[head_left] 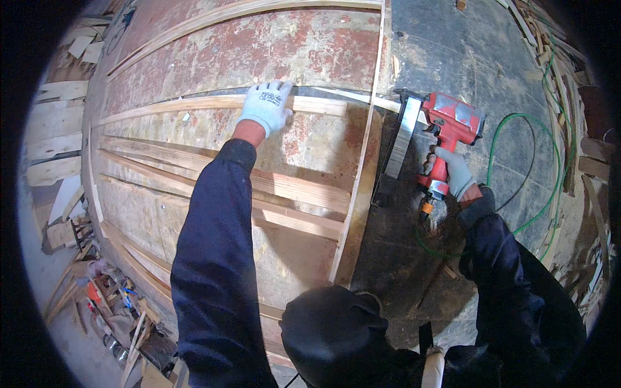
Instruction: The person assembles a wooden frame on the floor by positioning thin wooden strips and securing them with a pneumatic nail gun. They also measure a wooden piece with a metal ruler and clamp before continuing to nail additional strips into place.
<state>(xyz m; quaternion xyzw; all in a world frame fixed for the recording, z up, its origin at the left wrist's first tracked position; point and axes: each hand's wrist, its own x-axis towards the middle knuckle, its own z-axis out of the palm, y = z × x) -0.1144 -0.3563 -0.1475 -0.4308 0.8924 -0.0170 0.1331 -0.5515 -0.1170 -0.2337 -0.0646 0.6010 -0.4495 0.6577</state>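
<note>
Nail gun (453,120) in my right hand (458,172) — fingers wrapped round its red handle, the long magazine (404,136) slanting to the left of that grip. A green hose (517,116) loops to the right of it. My left hand (267,107) lies across a wooden strip (317,105); whether its fingers close on the wood, I cannot tell. More boards (301,187) lie nearer me than that hand — and a narrow batten (373,90) runs between both hands.

I have the left arm (217,258) stretched ahead, gloved left hand (268,108) palm-down; I hold the right arm (517,275) bent, gloved right hand (457,173) curled inward
</note>
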